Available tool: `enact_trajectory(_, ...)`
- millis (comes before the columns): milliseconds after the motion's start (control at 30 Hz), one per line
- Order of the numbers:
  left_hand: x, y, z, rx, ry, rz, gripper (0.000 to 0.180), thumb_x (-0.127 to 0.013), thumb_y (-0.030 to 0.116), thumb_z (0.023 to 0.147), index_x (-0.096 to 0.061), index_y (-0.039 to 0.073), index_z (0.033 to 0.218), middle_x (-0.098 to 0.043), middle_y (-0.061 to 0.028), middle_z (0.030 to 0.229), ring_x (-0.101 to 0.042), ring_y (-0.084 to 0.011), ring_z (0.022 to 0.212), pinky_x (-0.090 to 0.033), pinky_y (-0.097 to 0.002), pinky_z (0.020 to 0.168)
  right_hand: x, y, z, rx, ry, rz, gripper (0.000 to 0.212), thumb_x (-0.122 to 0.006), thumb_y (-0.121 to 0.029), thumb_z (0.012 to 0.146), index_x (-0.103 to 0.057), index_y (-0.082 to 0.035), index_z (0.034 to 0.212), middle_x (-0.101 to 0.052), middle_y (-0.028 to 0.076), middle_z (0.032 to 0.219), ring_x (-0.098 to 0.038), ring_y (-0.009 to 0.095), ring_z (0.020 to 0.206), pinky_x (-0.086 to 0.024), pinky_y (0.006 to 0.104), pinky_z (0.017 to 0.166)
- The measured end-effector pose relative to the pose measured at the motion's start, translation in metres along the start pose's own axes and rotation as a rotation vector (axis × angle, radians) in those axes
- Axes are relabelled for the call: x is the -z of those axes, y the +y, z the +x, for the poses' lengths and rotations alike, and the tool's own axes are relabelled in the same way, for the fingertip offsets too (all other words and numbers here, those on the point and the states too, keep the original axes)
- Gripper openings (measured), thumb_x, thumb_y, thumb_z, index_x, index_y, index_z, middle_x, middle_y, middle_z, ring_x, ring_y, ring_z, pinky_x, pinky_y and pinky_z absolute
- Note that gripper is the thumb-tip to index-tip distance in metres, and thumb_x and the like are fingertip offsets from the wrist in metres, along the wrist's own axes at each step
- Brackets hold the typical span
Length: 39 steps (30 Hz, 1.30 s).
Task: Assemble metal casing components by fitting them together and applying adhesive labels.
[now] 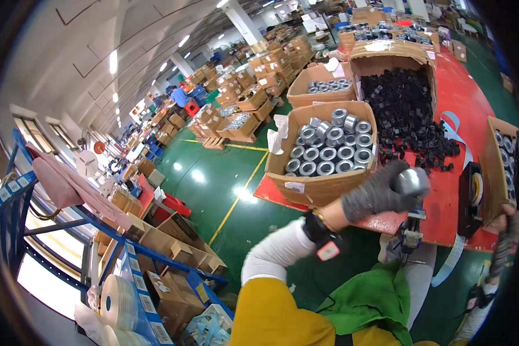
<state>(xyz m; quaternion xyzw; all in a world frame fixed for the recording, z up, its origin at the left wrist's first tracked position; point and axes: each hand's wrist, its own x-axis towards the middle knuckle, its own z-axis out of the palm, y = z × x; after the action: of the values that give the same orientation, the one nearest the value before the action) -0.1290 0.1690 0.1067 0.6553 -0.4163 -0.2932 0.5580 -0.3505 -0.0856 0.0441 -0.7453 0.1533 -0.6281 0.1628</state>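
Observation:
My left hand point(380, 193), in a dark grey glove, is closed around a shiny metal cylinder point(412, 182). It is held above the red table's front edge, over a small blue vise point(411, 230). Beside it is an open carton point(314, 193) of ring-shaped metal cylinders point(327, 153). My right hand point(507, 222), also gloved, is at the right rim by another carton point(490, 167) of metal cylinders; its fingers are too squeezed by the lens edge to read. A loose pile of small black parts point(401, 109) spills from a tipped carton onto the table.
A black dispenser with a roll point(470, 199) stands on the red table point(464, 86), and a pale label strip point(451, 259) hangs over its edge. A blue metal rack point(138, 282) with white rolls point(119, 303) is at the left. Farther off are stacked cartons point(271, 69) and a person in blue point(179, 96).

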Motion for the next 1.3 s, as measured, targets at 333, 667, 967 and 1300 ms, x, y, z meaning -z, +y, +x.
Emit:
enact_trajectory(333,-0.085,-0.03,-0.027,-0.139,-0.26,-0.359,0.049,-0.076,0.026,0.067,-0.046,0.007,0.1,-0.053,-0.0021,0.085,-0.049,-0.0105,0.08,-0.043,-0.0288,0.07,-0.022,-0.072,-0.093,-0.618,-0.561,0.67,0.075,-0.067,-0.055,0.07,-0.047,-0.001,0.119,-0.054,0.006,0.107,-0.051,0.016,0.097,-0.04,0.0316,0.085)
enact_trajectory(667,-0.074,-0.06,-0.038,-0.275,-0.212,0.261,0.059,-0.077,0.03,0.065,-0.049,0.004,0.109,-0.054,-0.0112,0.099,-0.056,-0.0196,0.087,-0.046,-0.0333,0.077,-0.004,-0.099,-0.076,-0.193,-0.699,0.348,0.048,-0.072,-0.035,0.069,-0.056,-0.003,0.101,-0.053,0.007,0.085,-0.052,0.02,0.079,-0.042,0.0304,0.07)
enact_trajectory(967,-0.049,-0.069,-0.027,-0.1,0.102,0.321,0.04,-0.073,0.012,0.071,-0.054,0.002,0.105,-0.06,-0.0069,0.09,-0.057,-0.0142,0.08,-0.048,-0.0273,0.07,-0.017,-0.079,-0.089,-0.164,-0.631,0.257,0.054,-0.071,-0.028,0.069,-0.05,-0.004,0.113,-0.053,0.012,0.087,-0.055,0.027,0.08,-0.043,0.0346,0.07)
enact_trajectory(1300,-0.049,-0.092,-0.008,-0.095,0.082,0.253,0.042,-0.072,0.007,0.07,-0.053,0.004,0.107,-0.06,-0.0055,0.088,-0.057,-0.011,0.076,-0.049,-0.0253,0.067,0.0,-0.085,-0.125,-0.123,-0.697,0.043,0.051,-0.067,-0.033,0.073,-0.051,-0.004,0.112,-0.054,0.018,0.104,-0.05,0.035,0.1,-0.039,0.0401,0.088)
